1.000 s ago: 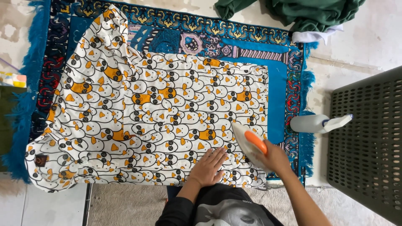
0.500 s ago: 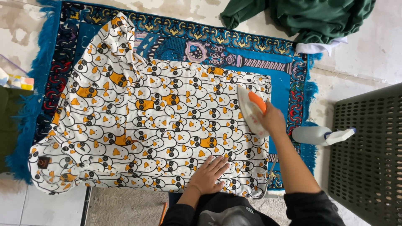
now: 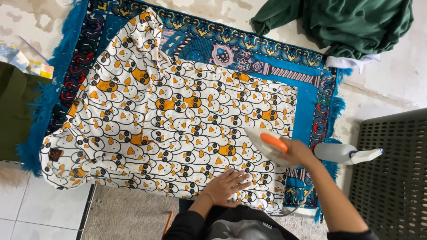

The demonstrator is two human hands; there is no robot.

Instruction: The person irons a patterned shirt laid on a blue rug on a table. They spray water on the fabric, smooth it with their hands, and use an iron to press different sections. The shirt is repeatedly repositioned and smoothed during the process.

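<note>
We are in the middle of ironing. Our right hand point(image 3: 299, 153) is clenched around the orange handle of a white iron point(image 3: 265, 143), which rests on the patterned cloth point(image 3: 178, 133) near its right edge, nose pointing toward the far left. Our left hand point(image 3: 226, 186) lies flat, fingers point(image 3: 238, 178) spread and released, gripping nothing, pressing the cloth down close to its near edge, just left of the iron and apart from it.

The cloth, white with orange and black shapes, is spread over a blue fringed rug point(image 3: 311, 102) on the floor and covers most of it, leaving the rug's far border and right strip bare. It looks fairly smooth around the iron, with a fold running up toward the far left corner of the rug.

A white spray bottle point(image 3: 344, 153) lies on its side at the rug's right edge, just beyond our right hand. A green garment point(image 3: 351, 24) is heaped past the rug's far right corner, and a dark plastic crate point(image 3: 391, 178) stands to the right.

As we judge it, the right part of the cloth is the part being pressed now. The next stroke calls for a steady glide away from the flat hand, keeping the cloth taut and the fingers clear of the hot plate, with the cord point(image 3: 296, 208) near the rug's near right corner kept from snagging.
</note>
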